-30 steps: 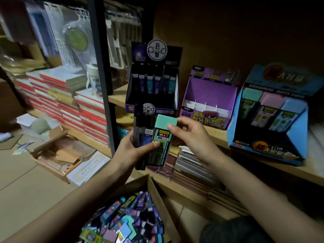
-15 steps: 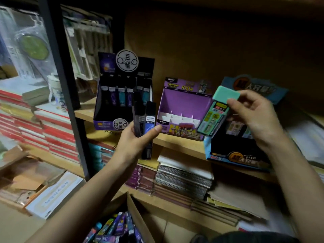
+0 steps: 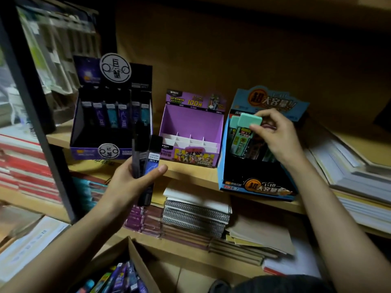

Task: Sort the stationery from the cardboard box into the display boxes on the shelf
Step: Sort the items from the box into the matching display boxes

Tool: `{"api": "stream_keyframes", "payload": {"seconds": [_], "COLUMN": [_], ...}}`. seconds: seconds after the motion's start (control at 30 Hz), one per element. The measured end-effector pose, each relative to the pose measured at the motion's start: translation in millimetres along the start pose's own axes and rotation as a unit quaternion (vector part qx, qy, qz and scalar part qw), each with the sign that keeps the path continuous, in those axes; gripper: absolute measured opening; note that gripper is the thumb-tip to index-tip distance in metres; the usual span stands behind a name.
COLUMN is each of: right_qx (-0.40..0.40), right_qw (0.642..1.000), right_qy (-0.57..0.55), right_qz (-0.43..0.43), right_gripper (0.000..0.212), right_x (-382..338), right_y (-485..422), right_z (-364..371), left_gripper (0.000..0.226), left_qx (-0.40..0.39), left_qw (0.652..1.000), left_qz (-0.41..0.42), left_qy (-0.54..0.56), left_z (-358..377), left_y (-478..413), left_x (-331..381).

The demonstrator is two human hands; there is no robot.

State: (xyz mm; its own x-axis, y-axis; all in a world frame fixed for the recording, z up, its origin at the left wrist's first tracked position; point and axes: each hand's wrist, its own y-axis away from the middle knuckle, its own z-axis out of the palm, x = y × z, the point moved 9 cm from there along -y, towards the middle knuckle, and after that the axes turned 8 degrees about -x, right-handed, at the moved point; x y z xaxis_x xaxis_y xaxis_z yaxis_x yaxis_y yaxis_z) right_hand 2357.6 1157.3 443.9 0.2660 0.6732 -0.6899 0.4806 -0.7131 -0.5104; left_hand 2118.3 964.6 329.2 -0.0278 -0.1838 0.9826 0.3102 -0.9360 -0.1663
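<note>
My right hand (image 3: 275, 134) pinches a green-capped lead case (image 3: 246, 132) and holds it inside the blue display box (image 3: 228, 166) on the shelf, beside another green-capped case standing there. My left hand (image 3: 131, 180) grips a few dark lead cases (image 3: 146, 159) upright, in front of the shelf edge between the black display box (image 3: 88, 132) and the purple display box (image 3: 190, 121). The black box holds a row of dark cases; the purple one shows only white dividers. The cardboard box (image 3: 135, 259) with mixed colourful stationery sits at the bottom.
A dark metal shelf post (image 3: 42, 132) rises at the left. Spiral notebooks (image 3: 196, 214) and paper stacks lie on the lower shelf. Flat paper packs (image 3: 355, 176) are piled right of the blue box. Red-edged book stacks (image 3: 23, 166) fill the far left.
My right hand has carried the green-capped case from my left hand's bundle rightward and into the blue display box. The view has shifted right; my left hand keeps holding the dark cases.
</note>
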Motion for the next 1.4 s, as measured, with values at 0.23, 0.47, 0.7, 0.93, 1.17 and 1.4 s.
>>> {"api": "stream_keyframes", "payload": {"seconds": [0.23, 0.47, 0.7, 0.93, 1.17, 1.4], "right_qx": [-0.040, -0.074, -0.017, -0.003, -0.140, -0.208], "right_qw": [0.999, 0.997, 0.967, 0.943, 0.982, 0.925], "right_qy": [-0.034, 0.000, 0.245, 0.327, -0.125, -0.291], "right_qz": [-0.008, 0.006, -0.072, -0.052, 0.031, 0.131], "right_gripper": [0.029, 0.027, 0.019, 0.031, 0.009, 0.003], "right_x": [-1, -1, -23, -27, -84, -93], "right_y": [-10, -7, -5, -2, 41, 57], "right_z": [14, 18, 18, 22, 114, 169], "left_gripper": [0.058, 0.054, 0.050, 0.047, 0.042, 0.039], "left_qx": [0.017, 0.011, 0.001, -0.004, -0.024, -0.028], "left_qw": [1.000, 1.000, 1.000, 1.000, 1.000, 0.999], "left_qz": [-0.022, -0.023, -0.009, -0.003, 0.018, 0.035], "left_qy": [0.004, 0.004, -0.008, -0.008, -0.006, -0.008], "left_z": [5, 5, 9, 13, 23, 15], "left_y": [5, 4, 3, 3, 4, 10], "left_x": [2, 3, 5, 6, 17, 23]}}
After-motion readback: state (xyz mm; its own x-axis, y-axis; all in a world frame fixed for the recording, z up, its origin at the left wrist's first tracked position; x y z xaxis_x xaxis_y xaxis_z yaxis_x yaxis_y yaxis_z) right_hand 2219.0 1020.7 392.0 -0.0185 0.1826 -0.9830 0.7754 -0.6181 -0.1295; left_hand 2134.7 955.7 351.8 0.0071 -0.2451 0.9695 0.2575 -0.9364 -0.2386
